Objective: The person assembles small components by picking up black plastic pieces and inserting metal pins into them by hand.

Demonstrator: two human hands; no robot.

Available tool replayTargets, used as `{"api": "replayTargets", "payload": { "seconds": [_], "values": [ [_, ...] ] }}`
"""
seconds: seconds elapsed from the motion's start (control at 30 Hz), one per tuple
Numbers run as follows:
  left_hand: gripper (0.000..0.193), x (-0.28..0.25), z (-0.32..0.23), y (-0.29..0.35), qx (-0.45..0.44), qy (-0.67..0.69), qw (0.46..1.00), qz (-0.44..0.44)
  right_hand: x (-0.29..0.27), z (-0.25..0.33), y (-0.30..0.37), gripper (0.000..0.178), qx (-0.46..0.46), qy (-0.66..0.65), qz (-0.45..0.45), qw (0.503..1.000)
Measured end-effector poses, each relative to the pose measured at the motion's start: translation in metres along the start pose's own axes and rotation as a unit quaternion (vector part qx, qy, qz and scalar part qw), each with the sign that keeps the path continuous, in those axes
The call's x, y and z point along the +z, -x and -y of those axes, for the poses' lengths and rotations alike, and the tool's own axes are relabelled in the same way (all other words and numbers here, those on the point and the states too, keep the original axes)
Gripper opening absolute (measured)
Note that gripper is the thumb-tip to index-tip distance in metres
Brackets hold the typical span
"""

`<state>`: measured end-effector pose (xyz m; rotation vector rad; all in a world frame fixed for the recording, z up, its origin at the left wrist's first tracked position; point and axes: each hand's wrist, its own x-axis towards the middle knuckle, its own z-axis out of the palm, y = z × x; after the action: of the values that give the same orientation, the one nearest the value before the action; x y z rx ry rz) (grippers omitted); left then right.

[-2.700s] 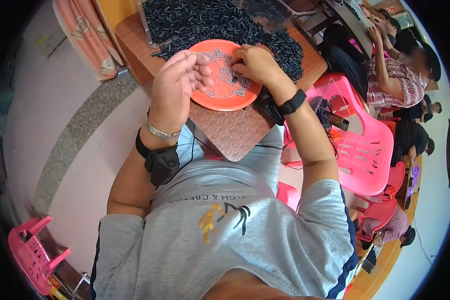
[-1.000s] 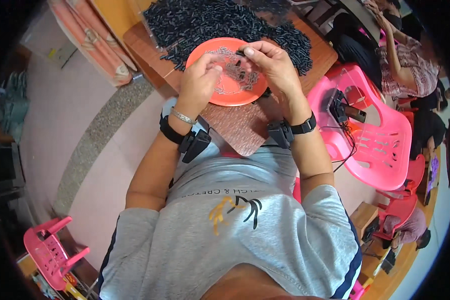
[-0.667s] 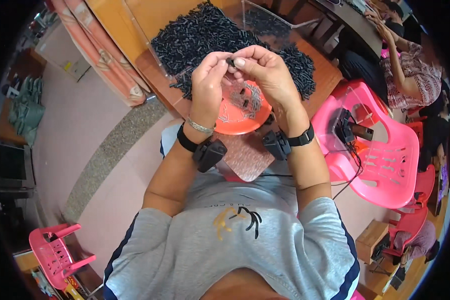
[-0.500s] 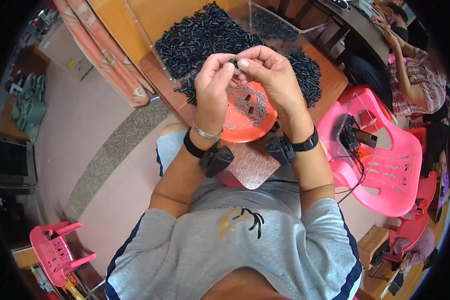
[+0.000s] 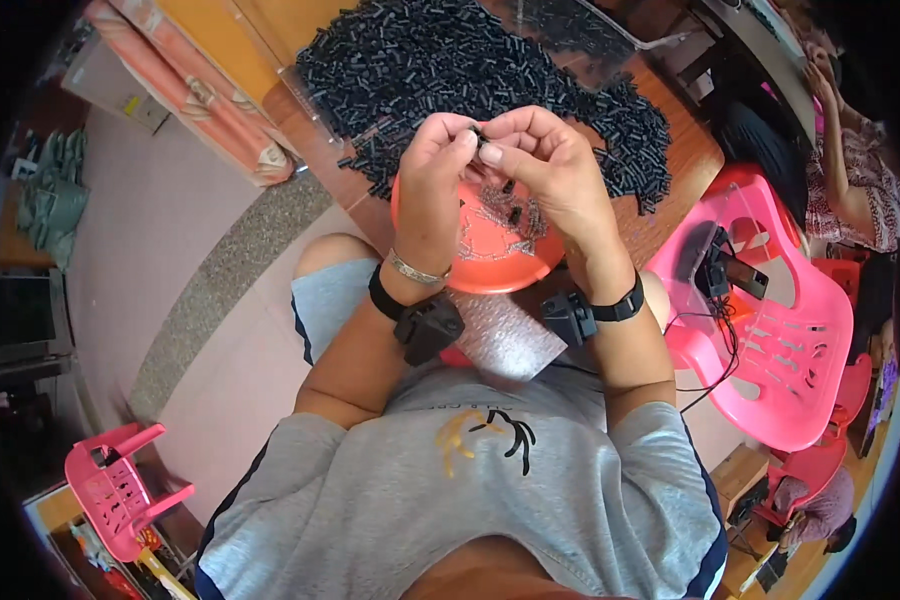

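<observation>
Wooden table [image 5: 688, 150] runs out beneath and beyond the fingers. Pink chair [image 5: 760, 345] stands off to their right, nearer the wearer's body, a dark device and cable on it. Heap of short black tubes [image 5: 420, 70] spreads past the fingertips and to both sides of them. Orange plate [image 5: 480, 277] sits below the fingers, toward the body, partly hidden by the wrists.

Left hand [image 5: 432, 195] and right hand [image 5: 570, 185] meet above the plate's far edge, thumbs and forefingers pinched together on one small dark piece [image 5: 480, 138]. Its exact shape is lost behind the fingertips. A few dark bits [image 5: 515, 215] lie on the plate just under the right fingers; around them, thin silvery pins [image 5: 488, 250], scattered.

Change: a second ago the hands were apart, the piece in the right fingers only. Now both sets share it. My reading: close two-handed work, neither hand free for the plate.
</observation>
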<state>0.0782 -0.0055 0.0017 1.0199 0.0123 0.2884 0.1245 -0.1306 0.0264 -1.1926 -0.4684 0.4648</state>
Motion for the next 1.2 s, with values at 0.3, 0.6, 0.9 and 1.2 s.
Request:
{"api": "replayTargets", "payload": {
  "seconds": [0.3,0.6,0.9,1.2],
  "values": [
    [0.023,-0.004,0.004,0.001,-0.091,0.107,0.99,-0.006,-0.004,0.003,0.004,0.016,0.004,0.034,0.019,0.999],
    [0.021,-0.016,0.004,-0.001,-0.126,0.174,0.974,0.068,-0.008,0.012,0.007,0.018,0.006,0.081,0.02,0.997],
    [0.011,-0.003,-0.002,0.007,0.108,-0.145,0.983,0.004,-0.007,0.007,0.006,0.013,0.014,0.082,0.012,0.996],
    [0.011,-0.003,0.001,0.007,0.173,-0.175,0.969,-0.006,0.001,-0.002,0.003,0.011,0.027,-0.013,-0.021,0.999]
  ]
}}
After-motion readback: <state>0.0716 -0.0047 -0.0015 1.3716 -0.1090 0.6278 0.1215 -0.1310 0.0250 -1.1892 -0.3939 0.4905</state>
